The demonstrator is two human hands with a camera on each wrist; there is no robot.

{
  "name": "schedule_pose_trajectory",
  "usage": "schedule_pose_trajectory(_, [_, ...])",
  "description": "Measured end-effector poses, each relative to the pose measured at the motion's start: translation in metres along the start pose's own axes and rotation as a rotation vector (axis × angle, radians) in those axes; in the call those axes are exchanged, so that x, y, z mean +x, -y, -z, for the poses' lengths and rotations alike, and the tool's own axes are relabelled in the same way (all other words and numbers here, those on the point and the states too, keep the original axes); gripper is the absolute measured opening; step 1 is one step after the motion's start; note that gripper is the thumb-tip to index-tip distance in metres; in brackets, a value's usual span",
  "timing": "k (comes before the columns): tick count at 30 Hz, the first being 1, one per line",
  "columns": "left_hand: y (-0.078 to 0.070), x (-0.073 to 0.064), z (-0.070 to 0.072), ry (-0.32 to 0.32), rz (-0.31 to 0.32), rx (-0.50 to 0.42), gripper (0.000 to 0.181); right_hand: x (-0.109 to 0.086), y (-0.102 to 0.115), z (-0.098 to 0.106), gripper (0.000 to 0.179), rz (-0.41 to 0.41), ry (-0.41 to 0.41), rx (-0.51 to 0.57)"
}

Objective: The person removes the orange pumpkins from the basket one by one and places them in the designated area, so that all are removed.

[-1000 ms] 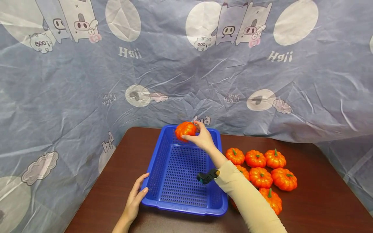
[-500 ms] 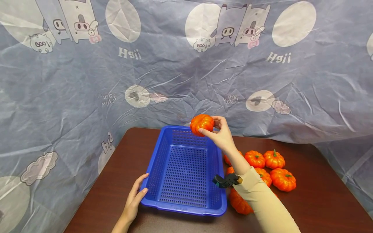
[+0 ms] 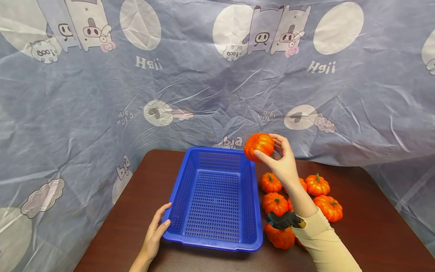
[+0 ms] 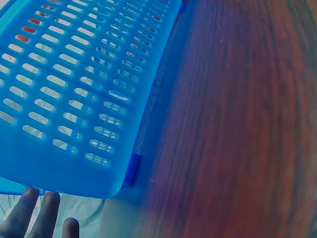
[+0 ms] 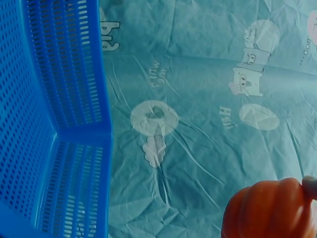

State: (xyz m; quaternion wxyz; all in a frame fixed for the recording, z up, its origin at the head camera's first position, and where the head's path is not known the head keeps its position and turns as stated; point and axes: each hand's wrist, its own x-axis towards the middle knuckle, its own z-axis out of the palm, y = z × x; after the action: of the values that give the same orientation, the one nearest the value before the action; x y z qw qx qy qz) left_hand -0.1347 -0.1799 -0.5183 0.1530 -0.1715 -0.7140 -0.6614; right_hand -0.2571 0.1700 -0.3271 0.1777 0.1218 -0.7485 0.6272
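Observation:
In the head view my right hand (image 3: 283, 162) grips a small orange pumpkin (image 3: 259, 146) between thumb and fingers, raised above the back right corner of a blue plastic basket (image 3: 212, 244). That same pumpkin (image 5: 270, 210) fills the lower right corner of the right wrist view, with one fingertip on it. The basket's bottom is bare. My left hand (image 3: 154, 232) rests against the basket's front left rim, its fingers fairly straight. Fingertips (image 4: 49, 210) touch the rim of the perforated basket wall (image 4: 64, 94) in the left wrist view.
Several more orange pumpkins (image 3: 274, 204) stand on the brown table (image 3: 370, 226) right of the basket, some partly hidden by the right forearm. A black wrist device (image 3: 283, 220) sits on that arm. Grey-blue printed cloth (image 3: 204, 75) hangs behind the table.
My right hand has carried the pumpkin to the right, from over the basket's far end to beyond its back right corner. The left hand and the basket have stayed put.

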Motion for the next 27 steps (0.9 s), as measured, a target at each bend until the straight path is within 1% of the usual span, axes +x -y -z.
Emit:
schedule_pose_trajectory(2, [0.0,0.0,0.0,-0.004,-0.005,0.009,0.047,-0.004,0.0,0.006,0.061,0.01,-0.015,-0.022])
schedule_pose_trajectory(5, [0.0,0.0,0.0,0.013,-0.014,-0.013,0.047,-0.01,-0.001,0.015,0.06,0.007,-0.032,-0.057])
schedule_pose_trajectory(8, [0.001,-0.001,0.001,0.021,-0.019,-0.01,0.047,-0.015,-0.004,0.025,0.061,0.002,-0.04,-0.09])
schedule_pose_trajectory(16, [0.0,-0.001,0.001,0.035,-0.004,-0.063,0.047,-0.031,-0.013,0.052,0.069,0.014,-0.042,-0.207])
schedule_pose_trajectory(22, [0.001,0.0,0.0,0.01,0.0,-0.038,0.047,-0.044,-0.023,0.07,0.077,0.015,-0.077,-0.249])
schedule_pose_trajectory(24, [0.001,0.0,-0.001,0.0,-0.002,-0.021,0.047,-0.048,-0.026,0.076,0.079,0.008,-0.096,-0.264])
schedule_pose_trajectory(27, [0.002,0.0,-0.001,-0.008,0.008,-0.021,0.047,-0.055,-0.031,0.086,0.08,-0.011,-0.119,-0.28])
